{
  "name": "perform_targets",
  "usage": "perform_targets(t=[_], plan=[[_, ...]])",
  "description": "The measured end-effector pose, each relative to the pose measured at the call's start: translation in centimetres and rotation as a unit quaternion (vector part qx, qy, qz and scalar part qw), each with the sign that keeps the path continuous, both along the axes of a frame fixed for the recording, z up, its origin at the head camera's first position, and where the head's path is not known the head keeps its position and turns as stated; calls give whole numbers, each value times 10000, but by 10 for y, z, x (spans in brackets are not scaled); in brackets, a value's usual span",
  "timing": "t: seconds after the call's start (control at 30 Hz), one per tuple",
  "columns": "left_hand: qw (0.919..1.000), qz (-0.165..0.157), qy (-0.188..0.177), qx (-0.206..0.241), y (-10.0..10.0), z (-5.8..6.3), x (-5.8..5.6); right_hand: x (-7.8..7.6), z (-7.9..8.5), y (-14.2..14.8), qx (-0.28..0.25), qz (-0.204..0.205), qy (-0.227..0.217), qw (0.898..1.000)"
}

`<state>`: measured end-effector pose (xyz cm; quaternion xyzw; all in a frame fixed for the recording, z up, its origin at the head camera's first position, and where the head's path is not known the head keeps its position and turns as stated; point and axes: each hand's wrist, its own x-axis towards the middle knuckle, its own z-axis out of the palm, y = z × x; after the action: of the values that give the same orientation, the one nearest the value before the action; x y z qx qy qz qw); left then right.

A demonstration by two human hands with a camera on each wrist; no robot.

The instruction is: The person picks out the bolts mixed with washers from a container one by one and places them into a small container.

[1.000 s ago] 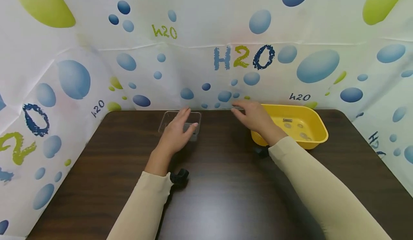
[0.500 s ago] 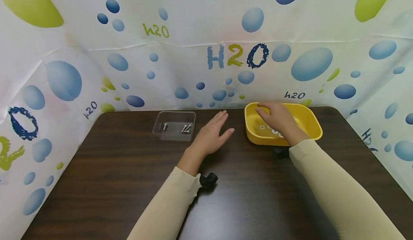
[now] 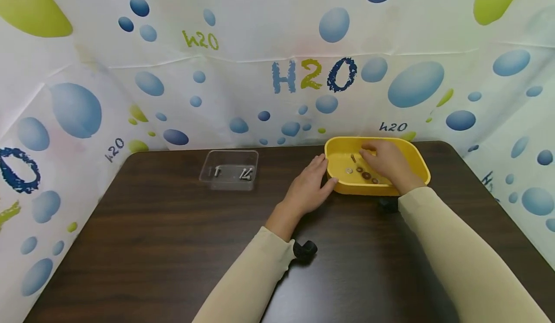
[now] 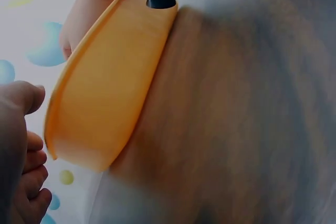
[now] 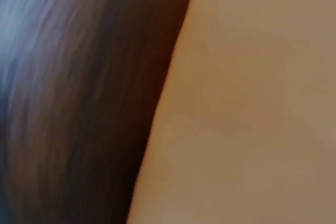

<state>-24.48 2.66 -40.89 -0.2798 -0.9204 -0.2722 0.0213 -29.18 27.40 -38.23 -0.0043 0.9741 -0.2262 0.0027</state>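
A yellow plastic basin [image 3: 347, 188] stands at the back right of the table, holding several small washers [image 3: 366, 175] and a small screw [image 3: 353, 158]. My right hand [image 3: 389, 164] reaches down into it, thumb and fingers bent loosely beside the washers, with nothing visible between them. My left hand [image 3: 305, 188] is at the basin's left end, fingers extended and thumb apart near the front corner. In the left wrist view, the left fingers [image 4: 35, 184] lie beside the basin's rim. Only the basin's side wall [image 5: 247, 103] and the table show in the right wrist view.
A clear plastic box [image 3: 230, 186] at the back left holds several metal screws [image 3: 245, 173]. The dark wooden table [image 3: 143, 246] meets a white patterned cloth [image 3: 243, 91] behind it. Black wrist cameras [image 3: 305, 249] sit below both wrists.
My left hand has moved right, from over the clear box to the basin's left end. My right hand has gone right and down into the basin. The head view has shifted slightly.
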Motion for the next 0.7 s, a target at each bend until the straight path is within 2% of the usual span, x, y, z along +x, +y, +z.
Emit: perform_targets(t=[0.13, 0.37, 0.7], plan=[[9998, 56, 175, -33, 3, -3, 1, 1, 0, 10, 27, -150, -169, 9997], [9991, 121, 417, -8, 6, -5, 0, -2, -5, 23, 272, -413, -131, 9987], [9994, 166, 310, -43, 10, -9, 0, -9, -12, 25, 708, -224, -577, 9956]])
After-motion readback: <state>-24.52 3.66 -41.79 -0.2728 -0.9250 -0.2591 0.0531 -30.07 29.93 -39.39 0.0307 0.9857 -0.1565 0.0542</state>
